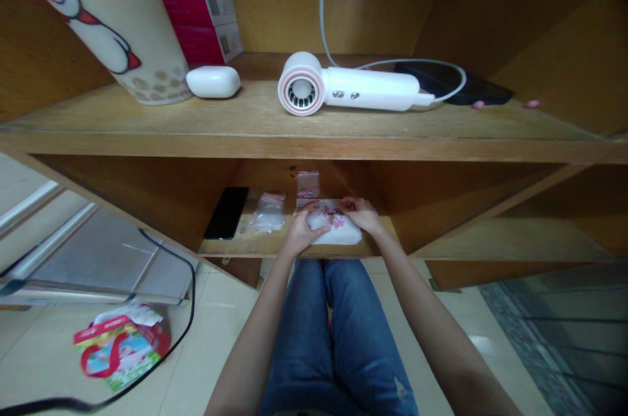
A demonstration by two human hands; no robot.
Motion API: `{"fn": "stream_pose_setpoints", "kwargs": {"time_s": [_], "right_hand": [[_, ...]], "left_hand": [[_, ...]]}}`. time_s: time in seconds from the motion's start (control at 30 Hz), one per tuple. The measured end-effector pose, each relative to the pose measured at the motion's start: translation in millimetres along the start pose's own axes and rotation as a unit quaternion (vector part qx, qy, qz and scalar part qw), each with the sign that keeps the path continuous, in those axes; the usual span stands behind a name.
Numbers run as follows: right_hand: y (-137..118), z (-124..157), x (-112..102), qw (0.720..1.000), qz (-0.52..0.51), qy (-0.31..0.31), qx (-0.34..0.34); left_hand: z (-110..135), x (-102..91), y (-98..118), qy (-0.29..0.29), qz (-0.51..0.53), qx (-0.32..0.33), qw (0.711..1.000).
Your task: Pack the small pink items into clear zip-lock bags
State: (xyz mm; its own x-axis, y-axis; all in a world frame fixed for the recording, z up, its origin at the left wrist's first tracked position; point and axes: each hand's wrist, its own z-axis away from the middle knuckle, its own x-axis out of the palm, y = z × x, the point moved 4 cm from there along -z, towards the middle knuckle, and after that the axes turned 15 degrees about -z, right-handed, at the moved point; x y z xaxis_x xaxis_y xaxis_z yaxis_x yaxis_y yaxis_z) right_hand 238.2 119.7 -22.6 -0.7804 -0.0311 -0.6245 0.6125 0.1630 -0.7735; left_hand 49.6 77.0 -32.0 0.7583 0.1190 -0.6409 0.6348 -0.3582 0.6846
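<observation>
- Left hand (305, 231) and right hand (362, 214) on a white packet with pink flowers (336, 227), between both hands
- Fingers (314, 208) bent over the packet's top, holding it
- Under it, a low wooden shelf (289, 247)
- Just beside it, two clear plastic bags (267, 212), a black phone (226, 213)
- Up high, a white hair dryer (343, 89)

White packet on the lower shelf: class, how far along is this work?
Done so far: two clear plastic bags lie on the lower shelf. In hand: the left hand and right hand rest on the white packet. Left: the black phone nearby, untouched.
</observation>
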Motion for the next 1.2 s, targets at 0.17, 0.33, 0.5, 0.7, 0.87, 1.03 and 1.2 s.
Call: {"fn": "stream_pose_setpoints", "kwargs": {"time_s": [0.17, 0.33, 0.5, 0.7, 0.87, 1.03, 1.2], "right_hand": [[-15.1, -6.7, 7.4, 0.998, 0.054, -0.027, -0.005], [-34.7, -15.8, 16.3, 0.99, 0.122, -0.075, -0.002], [-38.5, -18.7, 22.0, 0.983, 0.162, -0.09, 0.007], [-34.0, -17.8, 21.0, 0.989, 0.124, -0.082, 0.012], [-30.9, -7.5, 14.3, 0.998, -0.02, -0.049, -0.013], [-28.9, 6.2, 21.3, 0.986, -0.127, -0.091, -0.057], [-21.4, 10.3, 9.4, 0.993, -0.102, -0.043, -0.05]], "left_hand": [[-0.5, 0.4, 0.2, -0.009, 0.008, -0.003, 1.0], [-1.3, 0.6, 1.2, 0.001, 0.014, 0.002, 1.0], [-1.2, 2.8, -1.8, 0.014, 0.001, -0.002, 1.0], [-2.0, 3.8, -3.2, 0.011, 0.006, 0.005, 1.0], [-3.4, 2.0, -1.3, 0.007, 0.002, 0.005, 1.0], [-3.8, 0.0, 0.8, 0.001, -0.003, 0.006, 1.0], [-1.4, 1.4, -0.7, -0.001, 0.003, 0.006, 1.0]]}}
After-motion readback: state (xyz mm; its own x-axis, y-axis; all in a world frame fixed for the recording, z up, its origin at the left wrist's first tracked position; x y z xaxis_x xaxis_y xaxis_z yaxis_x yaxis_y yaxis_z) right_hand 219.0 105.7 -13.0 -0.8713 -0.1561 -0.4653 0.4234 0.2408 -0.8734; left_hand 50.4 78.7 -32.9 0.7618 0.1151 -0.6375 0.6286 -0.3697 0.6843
